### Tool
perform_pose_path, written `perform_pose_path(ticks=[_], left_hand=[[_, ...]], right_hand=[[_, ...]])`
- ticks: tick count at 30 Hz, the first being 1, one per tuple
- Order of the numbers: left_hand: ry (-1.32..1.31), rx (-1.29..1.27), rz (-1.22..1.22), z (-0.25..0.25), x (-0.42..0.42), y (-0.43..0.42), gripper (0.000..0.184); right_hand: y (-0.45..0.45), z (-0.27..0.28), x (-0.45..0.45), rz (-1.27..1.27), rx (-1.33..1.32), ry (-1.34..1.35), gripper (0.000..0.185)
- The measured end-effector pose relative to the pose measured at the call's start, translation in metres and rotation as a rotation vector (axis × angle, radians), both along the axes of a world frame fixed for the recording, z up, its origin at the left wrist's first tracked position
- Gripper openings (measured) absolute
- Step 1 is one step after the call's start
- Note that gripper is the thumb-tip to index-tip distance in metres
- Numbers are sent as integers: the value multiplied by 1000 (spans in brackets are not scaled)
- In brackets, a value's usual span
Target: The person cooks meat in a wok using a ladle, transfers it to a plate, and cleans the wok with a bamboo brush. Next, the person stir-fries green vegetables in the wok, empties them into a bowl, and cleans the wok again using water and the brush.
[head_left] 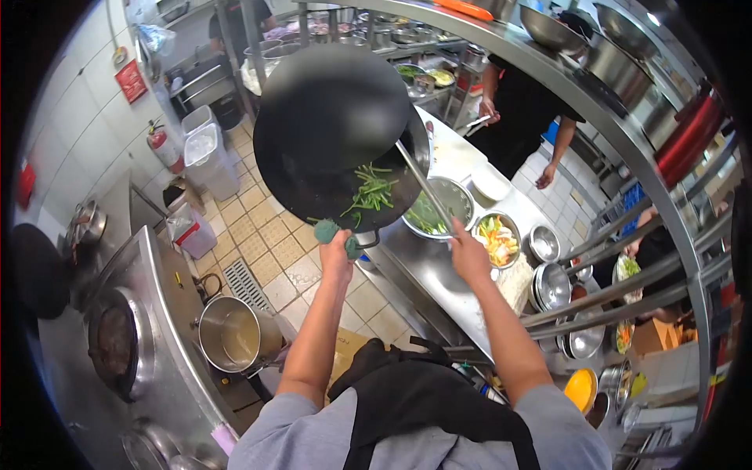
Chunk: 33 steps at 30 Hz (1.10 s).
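My left hand is closed around the handle of a large black wok, with a green cloth at the grip. The wok is lifted above the floor beside the counter, and cut green vegetables lie near its lower edge. My right hand grips a long-handled metal cooking utensil, whose shaft slants up to the wok; I cannot make out its head. Just right of the wok, a metal bowl on the counter holds more greens.
The steel counter carries a bowl of mixed cut vegetables and stacked metal bowls. Across it stands a person in black. At left are a stove burner and a stockpot. A shelf frame crosses the right.
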State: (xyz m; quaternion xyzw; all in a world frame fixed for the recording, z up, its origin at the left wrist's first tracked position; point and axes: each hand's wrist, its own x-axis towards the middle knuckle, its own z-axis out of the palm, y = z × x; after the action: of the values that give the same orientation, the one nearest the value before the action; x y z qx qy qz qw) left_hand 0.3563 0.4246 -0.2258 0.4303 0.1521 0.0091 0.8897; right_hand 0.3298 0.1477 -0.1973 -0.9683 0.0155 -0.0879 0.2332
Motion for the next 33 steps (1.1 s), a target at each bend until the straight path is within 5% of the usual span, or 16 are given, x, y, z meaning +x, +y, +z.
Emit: perform_pose_path(ticks=[5,10,15,20,24,26,33], left_hand=[[-68,-6,110,-7,35,-10,10],[50,18,-3,5,21,28,14],[160,-36,-56,17,6,88,13],[130,50,-144,23,-5,105,13],[142,-45,-126,27,-1,76,15],[142,-59,-156,28,-1,75,16],[169,-42,-168,32,-14,96,18]], right_hand=[[-4,-67,-92,75,94,72,48],[-24,11,-108,161,-85,222,46],[-85,-24,-57,255,-57,108,43],[-113,78,-46,68,-260,196,40],[-63,49,-13,287,-105,22,45],[-48,40,-19,314,-47,154,46],[-139,79,-54,194,-138,142,45]])
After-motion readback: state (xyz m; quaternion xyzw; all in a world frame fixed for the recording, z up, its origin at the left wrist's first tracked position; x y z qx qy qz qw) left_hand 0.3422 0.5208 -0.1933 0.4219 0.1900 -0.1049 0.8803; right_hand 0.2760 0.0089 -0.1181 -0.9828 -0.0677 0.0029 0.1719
